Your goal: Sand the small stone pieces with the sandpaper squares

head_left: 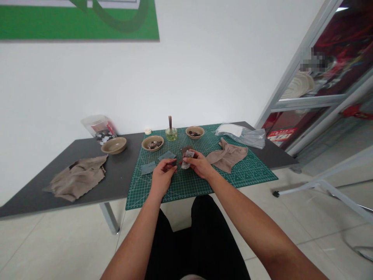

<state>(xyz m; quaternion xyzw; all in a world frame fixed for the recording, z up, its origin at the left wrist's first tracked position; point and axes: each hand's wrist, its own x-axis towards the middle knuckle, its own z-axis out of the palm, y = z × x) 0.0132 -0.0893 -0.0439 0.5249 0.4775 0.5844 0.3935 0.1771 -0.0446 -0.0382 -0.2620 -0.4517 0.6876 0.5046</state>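
My right hand (200,165) is closed on a worn, grey-white speckled piece of folded sheet (187,160), which looks like sandpaper. It is held above the green cutting mat (186,186). Close by on the left, my left hand (163,174) has its fingers curled together in a pinch. Something small and dark seems to be at its fingertips, too small to name. Blue-grey sheets lie on the mat beside this hand, one flat sheet (148,168) to the left and another sheet (166,155) just beyond it. A brownish sheet (186,149) lies behind my right hand.
Two bowls of dark pieces, a left bowl (145,144) and a right bowl (194,128), flank a glass jar (171,134) holding sticks. Brown cloths lie right (230,155) and left (78,179). A third bowl (114,146), plastic tub (97,126) and clear bag (247,136) stand farther out.
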